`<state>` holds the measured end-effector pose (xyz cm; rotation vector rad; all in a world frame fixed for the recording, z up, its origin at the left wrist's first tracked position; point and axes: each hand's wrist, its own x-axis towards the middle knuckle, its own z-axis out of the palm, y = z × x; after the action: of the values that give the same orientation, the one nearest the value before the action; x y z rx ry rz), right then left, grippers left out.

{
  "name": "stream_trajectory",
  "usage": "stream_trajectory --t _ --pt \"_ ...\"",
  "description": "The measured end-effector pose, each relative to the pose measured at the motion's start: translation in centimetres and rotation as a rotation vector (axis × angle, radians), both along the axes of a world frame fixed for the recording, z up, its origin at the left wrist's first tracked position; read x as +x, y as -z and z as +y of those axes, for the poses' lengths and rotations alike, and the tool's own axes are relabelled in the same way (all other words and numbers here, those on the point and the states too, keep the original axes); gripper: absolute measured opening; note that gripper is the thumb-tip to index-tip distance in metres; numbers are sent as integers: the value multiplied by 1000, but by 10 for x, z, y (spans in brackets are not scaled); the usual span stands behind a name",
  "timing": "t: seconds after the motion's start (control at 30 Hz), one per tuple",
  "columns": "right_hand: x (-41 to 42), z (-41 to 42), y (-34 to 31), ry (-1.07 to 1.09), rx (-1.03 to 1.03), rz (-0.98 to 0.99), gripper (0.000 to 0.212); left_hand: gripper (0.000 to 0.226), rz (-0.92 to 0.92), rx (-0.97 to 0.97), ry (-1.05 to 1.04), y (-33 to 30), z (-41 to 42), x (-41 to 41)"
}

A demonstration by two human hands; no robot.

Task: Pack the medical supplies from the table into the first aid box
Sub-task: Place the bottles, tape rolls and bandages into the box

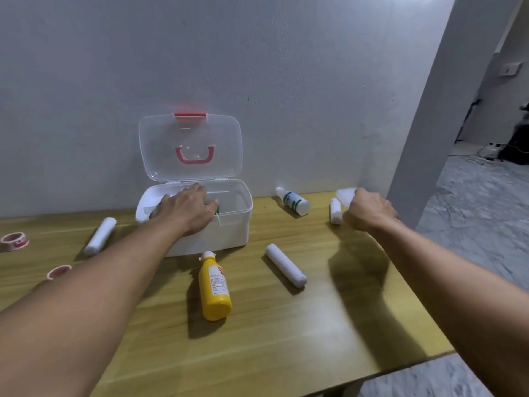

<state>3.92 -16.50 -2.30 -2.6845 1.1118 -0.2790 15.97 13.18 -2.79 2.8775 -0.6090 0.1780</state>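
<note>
Yellow bottle (215, 287): nearest to me, lying on its side in front of the box, cap toward the box; it has a white label with small print I can't read and a bit of red.
Left hand (186, 209): reaching over the front rim of the box (229, 227), fingers spread and curled down inside; something green shows by my fingertips, but I can't tell whether I'm gripping it.
Right hand (369, 212): closed round a pale, blurred item (345, 194) near the far right edge of the table; I can't make out what it is.
Small roll (335, 211): white, just left of my right hand.
White bottle (293, 201): on its side between the box and my right hand, green bands on its label, writing too small to read.
Long rolls: one (284, 265) right of the yellow bottle, another (100, 235) left of the box.
Tape rolls: two with red and white, one (14, 241) at the left edge, one (58, 271) partly behind my left arm.
Lid (190, 147): clear, standing open against the wall, with a red handle and red latch.
Table (286, 339): light wood grain, pushed to a pale grey wall (257, 67).
Room: grey floor and a doorway at right, with dark gear and cables beyond.
</note>
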Motion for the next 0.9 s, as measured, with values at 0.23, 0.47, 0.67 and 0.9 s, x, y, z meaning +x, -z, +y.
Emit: stream_trajectory --t 0.23,0.47,0.67,0.9 --pt "39 77 -48 -483 -27 -160 50 23 18 -270 -7 -6 9 12" --pt "67 140 -55 -781 -118 -93 63 20 -14 -232 -93 -17 32 19" --pt "100 169 -38 -828 -157 -8 64 52 -9 -26 -80 1 44 34" --pt "124 185 -18 -823 2 -19 71 60 -3 15 -71 4 42 34"
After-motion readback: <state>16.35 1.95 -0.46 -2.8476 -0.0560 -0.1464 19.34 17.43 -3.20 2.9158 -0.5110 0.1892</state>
